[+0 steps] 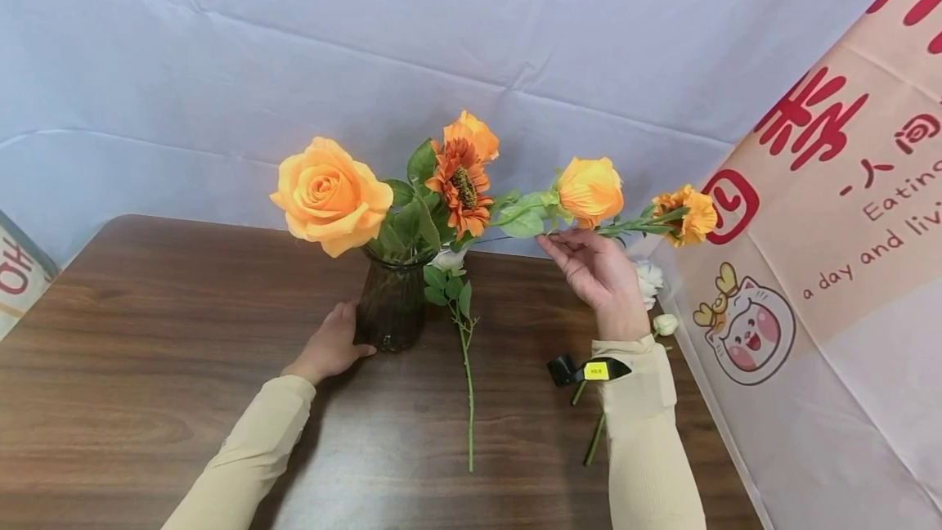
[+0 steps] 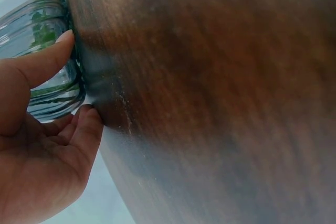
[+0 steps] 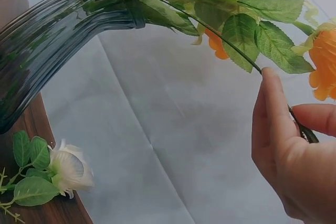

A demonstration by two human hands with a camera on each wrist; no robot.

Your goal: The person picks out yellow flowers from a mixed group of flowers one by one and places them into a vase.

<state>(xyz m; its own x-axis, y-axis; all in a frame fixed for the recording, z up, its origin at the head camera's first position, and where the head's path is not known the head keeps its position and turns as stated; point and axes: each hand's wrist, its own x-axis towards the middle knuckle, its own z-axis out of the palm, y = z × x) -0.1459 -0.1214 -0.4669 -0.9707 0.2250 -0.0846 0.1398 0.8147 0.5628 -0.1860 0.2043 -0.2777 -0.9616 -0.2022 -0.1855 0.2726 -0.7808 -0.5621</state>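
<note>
A dark ribbed glass vase (image 1: 392,309) stands upright on the table, its base gripped by my left hand (image 1: 334,343); thumb and fingers lie around the glass in the left wrist view. My right hand (image 1: 598,272) pinches the thin stem (image 3: 231,45) of a ruffled orange flower (image 1: 695,216), whose head points right. That stem slants to the vase mouth, its tip at the rim. In the vase are a large orange rose (image 1: 327,193), a rust-orange daisy-like flower (image 1: 464,186), an orange bloom (image 1: 471,135) behind it and an orange rose (image 1: 590,189) leaning right.
A white rose (image 3: 71,169) with a long green stem (image 1: 468,399) lies on the wooden table (image 1: 184,366) beside the vase. More white flowers (image 1: 649,280) lie past my right forearm, partly hidden. White cloth (image 1: 221,64) hangs behind; a printed banner (image 1: 832,211) borders the right.
</note>
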